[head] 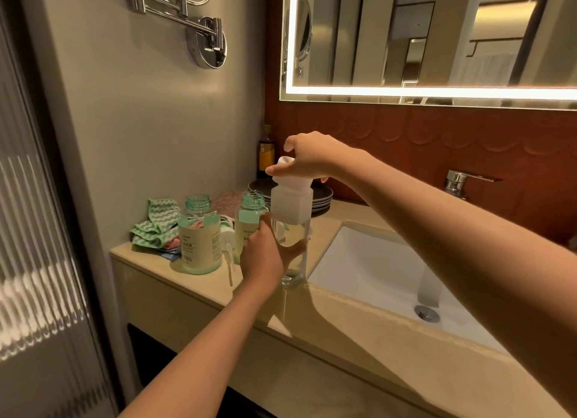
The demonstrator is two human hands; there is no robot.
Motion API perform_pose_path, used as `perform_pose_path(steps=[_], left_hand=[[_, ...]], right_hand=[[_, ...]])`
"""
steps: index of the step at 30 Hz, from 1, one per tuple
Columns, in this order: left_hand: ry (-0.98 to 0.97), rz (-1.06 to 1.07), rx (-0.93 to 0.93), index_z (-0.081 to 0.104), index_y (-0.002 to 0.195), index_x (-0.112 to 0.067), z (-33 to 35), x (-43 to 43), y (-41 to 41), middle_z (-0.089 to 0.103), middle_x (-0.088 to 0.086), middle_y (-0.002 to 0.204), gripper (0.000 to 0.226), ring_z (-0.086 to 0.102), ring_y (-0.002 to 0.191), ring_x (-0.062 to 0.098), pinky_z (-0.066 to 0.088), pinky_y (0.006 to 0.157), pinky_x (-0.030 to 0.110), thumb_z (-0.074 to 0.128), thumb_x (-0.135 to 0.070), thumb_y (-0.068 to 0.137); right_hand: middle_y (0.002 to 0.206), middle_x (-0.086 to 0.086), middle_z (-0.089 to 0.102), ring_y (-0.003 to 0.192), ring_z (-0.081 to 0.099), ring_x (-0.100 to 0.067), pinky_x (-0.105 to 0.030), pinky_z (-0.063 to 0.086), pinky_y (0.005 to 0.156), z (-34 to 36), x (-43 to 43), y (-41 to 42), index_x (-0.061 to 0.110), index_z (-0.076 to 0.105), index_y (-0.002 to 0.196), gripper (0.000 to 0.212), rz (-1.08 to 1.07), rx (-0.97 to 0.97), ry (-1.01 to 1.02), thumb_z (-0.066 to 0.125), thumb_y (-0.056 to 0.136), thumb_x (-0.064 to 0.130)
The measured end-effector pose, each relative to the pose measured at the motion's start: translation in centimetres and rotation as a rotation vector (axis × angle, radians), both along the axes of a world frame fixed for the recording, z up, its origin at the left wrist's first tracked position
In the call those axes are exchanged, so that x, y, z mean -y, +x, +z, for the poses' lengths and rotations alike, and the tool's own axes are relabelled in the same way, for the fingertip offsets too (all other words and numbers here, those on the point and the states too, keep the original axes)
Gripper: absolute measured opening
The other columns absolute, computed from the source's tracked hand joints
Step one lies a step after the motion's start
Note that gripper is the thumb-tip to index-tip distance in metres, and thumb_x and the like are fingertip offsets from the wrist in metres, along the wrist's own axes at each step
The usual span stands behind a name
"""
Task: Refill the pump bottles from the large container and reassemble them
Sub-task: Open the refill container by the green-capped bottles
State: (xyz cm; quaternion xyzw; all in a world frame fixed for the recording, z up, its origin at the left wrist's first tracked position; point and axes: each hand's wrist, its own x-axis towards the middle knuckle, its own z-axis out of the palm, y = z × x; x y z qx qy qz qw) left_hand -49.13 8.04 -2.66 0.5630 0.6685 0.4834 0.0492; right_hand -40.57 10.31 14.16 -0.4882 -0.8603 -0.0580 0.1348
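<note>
1. The clear bottle [293, 269] stands upright on the counter [359, 321], just left of the sink [374, 271], by the basin's front left corner.
2. The left hand [265, 257] wraps round the bottle's middle, with its fingers and thumb curled on the wall.
3. The right hand [309, 160] reaches in above the sink's left rim and grips the white pump top [292, 203] on the bottle's neck. Whether the top is screwed home cannot be told.
4. Further left of the sink stand the near green bottle [249, 221] and the far green bottle [199, 239], both with open threaded necks.
5. A loose pump [228, 246] lies between them.
6. Cloths [156, 227] are heaped farthest left of the sink.
7. Stacked plates [323, 197] sit behind the sink's left corner, with a dark bottle [266, 155] beyond them.
8. The tap [462, 180] stands behind the sink.
</note>
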Motion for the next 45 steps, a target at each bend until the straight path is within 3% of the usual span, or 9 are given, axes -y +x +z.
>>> perform_pose_path(steps=[9,16,20,24,28,32,34,39,45], left_hand=[[0.006,-0.010,-0.010,0.040,0.118,-0.014,-0.1,0.0,0.1,0.063,0.008,0.103,0.067,0.060,0.088,0.028,0.044,0.058,0.032,0.070,-0.053,0.072],[-0.036,0.025,-0.023,0.036,0.128,-0.013,0.0,0.0,0.1,0.062,0.010,0.109,0.075,0.061,0.096,0.028,0.044,0.062,0.030,0.070,-0.052,0.073],[-0.025,0.009,-0.006,0.038,0.127,-0.014,0.0,-0.1,0.0,0.062,0.009,0.109,0.074,0.060,0.095,0.027,0.045,0.062,0.031,0.071,-0.051,0.072],[-0.001,-0.011,-0.002,0.037,0.127,-0.015,-0.1,0.0,0.0,0.063,0.009,0.110,0.074,0.061,0.094,0.028,0.050,0.065,0.035,0.071,-0.052,0.072],[-0.021,0.027,-0.011,0.033,0.133,-0.015,0.0,-0.1,0.1,0.064,0.009,0.108,0.079,0.062,0.094,0.028,0.044,0.062,0.029,0.070,-0.052,0.073],[-0.034,0.018,-0.012,0.035,0.130,-0.015,-0.1,-0.1,0.0,0.062,0.009,0.107,0.076,0.060,0.092,0.027,0.043,0.062,0.030,0.070,-0.051,0.073],[-0.027,0.010,0.005,0.035,0.131,-0.016,-0.1,0.0,0.0,0.062,0.008,0.108,0.077,0.060,0.092,0.026,0.043,0.061,0.029,0.071,-0.052,0.072],[-0.025,-0.019,0.043,0.038,0.121,-0.018,0.0,0.0,0.1,0.063,0.006,0.109,0.067,0.059,0.091,0.025,0.044,0.064,0.029,0.070,-0.053,0.073],[-0.043,0.035,-0.017,0.035,0.130,-0.014,0.1,0.2,0.1,0.063,0.009,0.110,0.078,0.061,0.096,0.029,0.046,0.066,0.031,0.068,-0.055,0.073]], right_hand=[[0.144,-0.003,0.037,0.126,0.039,-0.022,-0.026,0.036,0.090,0.1,0.2,0.9,0.022,0.033,0.143,0.070,0.205,-0.142,-0.243,0.068,0.083,0.014],[0.140,-0.009,0.043,0.120,0.048,-0.027,-0.034,0.048,0.091,0.1,-0.1,0.5,0.013,0.035,0.140,0.073,0.056,-0.107,-0.081,0.055,0.084,0.056],[0.133,-0.009,0.048,0.104,0.052,-0.024,-0.033,0.058,0.075,-0.1,-0.3,0.7,0.014,0.041,0.137,0.063,0.081,-0.149,-0.147,0.062,0.085,0.042],[0.143,-0.005,0.041,0.126,0.043,-0.025,-0.031,0.045,0.091,0.5,0.0,1.0,0.017,0.037,0.142,0.062,0.165,-0.155,-0.224,0.064,0.086,0.026],[0.154,-0.001,0.025,0.139,0.028,-0.023,-0.037,0.029,0.109,0.5,0.4,0.9,0.021,0.020,0.148,0.074,0.160,-0.128,-0.210,0.052,0.088,0.051],[0.136,-0.011,0.050,0.117,0.053,-0.028,-0.036,0.049,0.089,-0.2,0.0,0.4,0.009,0.042,0.137,0.076,0.018,-0.039,-0.034,0.049,0.083,0.063],[0.124,-0.012,0.057,0.103,0.059,-0.027,-0.036,0.057,0.079,-0.3,0.0,0.3,0.008,0.050,0.128,0.064,0.015,-0.092,-0.070,0.054,0.085,0.055],[0.149,-0.006,0.033,0.134,0.034,-0.025,-0.037,0.035,0.103,0.5,0.5,0.5,0.018,0.030,0.145,0.061,0.143,-0.276,-0.287,0.058,0.090,0.020],[0.144,-0.013,0.038,0.126,0.043,-0.030,-0.039,0.042,0.098,-0.7,-0.2,0.0,0.015,0.031,0.143,0.079,0.043,-0.076,-0.029,0.053,0.083,0.060]])
